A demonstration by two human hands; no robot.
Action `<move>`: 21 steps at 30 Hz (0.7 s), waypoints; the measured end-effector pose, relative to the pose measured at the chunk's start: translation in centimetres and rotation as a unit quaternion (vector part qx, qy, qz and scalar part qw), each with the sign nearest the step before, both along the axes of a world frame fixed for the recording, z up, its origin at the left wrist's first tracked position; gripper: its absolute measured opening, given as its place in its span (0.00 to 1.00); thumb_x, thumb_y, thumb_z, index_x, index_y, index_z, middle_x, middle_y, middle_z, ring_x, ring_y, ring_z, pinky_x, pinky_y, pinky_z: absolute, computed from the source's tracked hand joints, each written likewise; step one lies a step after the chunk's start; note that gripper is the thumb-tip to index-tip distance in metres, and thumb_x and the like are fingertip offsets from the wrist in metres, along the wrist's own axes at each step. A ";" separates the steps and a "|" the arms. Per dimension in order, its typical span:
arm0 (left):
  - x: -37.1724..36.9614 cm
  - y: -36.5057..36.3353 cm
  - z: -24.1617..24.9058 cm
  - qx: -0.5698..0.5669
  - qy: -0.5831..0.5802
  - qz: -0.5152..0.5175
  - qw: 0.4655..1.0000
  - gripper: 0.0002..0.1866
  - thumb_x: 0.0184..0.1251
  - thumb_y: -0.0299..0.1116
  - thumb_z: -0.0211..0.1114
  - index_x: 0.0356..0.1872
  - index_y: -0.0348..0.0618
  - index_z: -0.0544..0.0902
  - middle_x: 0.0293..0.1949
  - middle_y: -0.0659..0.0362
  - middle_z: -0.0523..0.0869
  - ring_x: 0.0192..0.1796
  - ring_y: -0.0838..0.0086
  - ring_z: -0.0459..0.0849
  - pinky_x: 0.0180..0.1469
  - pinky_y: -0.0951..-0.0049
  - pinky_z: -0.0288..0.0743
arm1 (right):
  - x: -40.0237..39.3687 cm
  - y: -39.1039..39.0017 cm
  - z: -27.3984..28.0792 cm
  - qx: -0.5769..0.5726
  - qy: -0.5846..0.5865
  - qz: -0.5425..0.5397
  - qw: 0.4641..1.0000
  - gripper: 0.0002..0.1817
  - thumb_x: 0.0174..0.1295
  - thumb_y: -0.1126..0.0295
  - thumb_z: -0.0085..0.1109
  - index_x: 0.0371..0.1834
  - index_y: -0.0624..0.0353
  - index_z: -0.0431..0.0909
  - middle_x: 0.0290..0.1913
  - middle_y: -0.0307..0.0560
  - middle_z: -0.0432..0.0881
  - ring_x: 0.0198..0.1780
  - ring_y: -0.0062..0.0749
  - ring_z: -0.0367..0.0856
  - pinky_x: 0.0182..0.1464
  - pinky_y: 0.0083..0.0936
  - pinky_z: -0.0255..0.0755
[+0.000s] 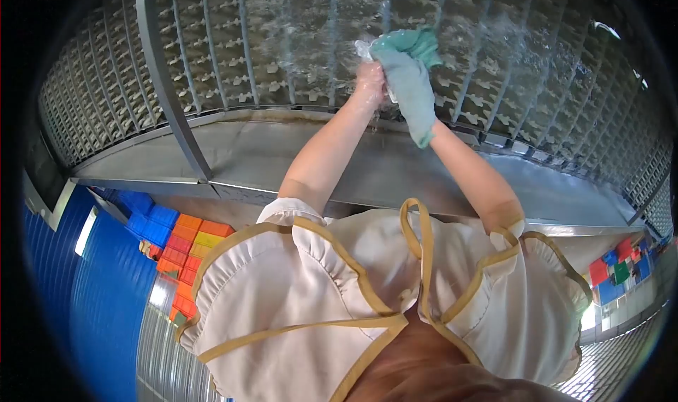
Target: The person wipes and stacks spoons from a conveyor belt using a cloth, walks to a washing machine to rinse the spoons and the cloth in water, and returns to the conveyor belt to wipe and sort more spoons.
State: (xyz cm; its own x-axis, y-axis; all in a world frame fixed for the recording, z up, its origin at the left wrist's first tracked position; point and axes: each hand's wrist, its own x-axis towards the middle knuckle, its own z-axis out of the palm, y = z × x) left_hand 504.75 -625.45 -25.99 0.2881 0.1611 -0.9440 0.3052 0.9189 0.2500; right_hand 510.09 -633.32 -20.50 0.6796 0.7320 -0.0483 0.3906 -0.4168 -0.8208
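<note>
My left hand [371,79] is bare and wet, its fingers closed round a wet, crumpled whitish thing [363,48] whose kind I cannot make out. Right against it is my right hand [409,67], in a green rubber glove [412,91] that reaches past the wrist. The gloved fingers curl over toward the left hand and hide most of what lies between the two. Water splashes around both hands, above a metal grille [332,42] with rows of jagged pieces beneath its bars.
A metal ledge [282,148] runs between my body and the grille. An upright metal post [169,84] crosses at the left. Stacked orange crates [185,261] and blue crates [152,222] stand behind on the left, more coloured crates [621,271] on the right.
</note>
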 end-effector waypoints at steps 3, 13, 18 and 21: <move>0.3 -0.7 0.8 0.065 -0.111 -0.029 0.991 0.14 0.50 0.27 0.59 0.40 0.37 0.73 0.36 0.56 0.79 0.38 0.69 0.78 0.41 0.70 0.72 | 0.0 -0.4 -1.4 -0.230 0.128 -0.173 0.949 0.09 0.54 0.70 0.46 0.31 0.60 0.76 0.31 0.53 0.78 0.34 0.45 0.78 0.36 0.33 0.71; 0.8 0.5 1.2 -0.004 -0.108 -0.159 0.981 0.15 0.49 0.32 0.64 0.38 0.41 0.74 0.32 0.60 0.78 0.36 0.74 0.78 0.39 0.71 0.72 | 3.7 -3.8 -4.0 -0.326 -0.068 0.164 0.928 0.09 0.51 0.73 0.46 0.29 0.62 0.77 0.31 0.54 0.79 0.34 0.44 0.79 0.34 0.34 0.73; 0.8 2.3 0.8 -0.097 -0.126 -0.202 0.966 0.13 0.49 0.30 0.62 0.37 0.40 0.74 0.33 0.57 0.79 0.36 0.69 0.79 0.41 0.68 0.73 | 4.6 -2.0 1.6 -0.254 0.198 0.036 0.946 0.10 0.51 0.74 0.45 0.33 0.63 0.76 0.32 0.56 0.78 0.36 0.46 0.78 0.33 0.33 0.72; 0.6 2.5 0.4 -0.081 -0.122 -0.216 0.965 0.14 0.48 0.31 0.62 0.37 0.39 0.74 0.34 0.56 0.79 0.36 0.68 0.79 0.42 0.67 0.73 | 5.6 -2.9 3.5 -0.118 0.248 0.086 0.958 0.12 0.50 0.74 0.46 0.36 0.62 0.75 0.35 0.55 0.77 0.37 0.46 0.76 0.34 0.30 0.71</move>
State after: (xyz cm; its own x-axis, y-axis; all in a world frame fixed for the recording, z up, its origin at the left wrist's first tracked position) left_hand 505.39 -622.99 -25.56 0.5119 -0.1675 -0.8426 0.6192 0.7518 0.2267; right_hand 515.66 -636.24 -16.97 0.4011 0.7599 -0.5115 0.0571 -0.5780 -0.8140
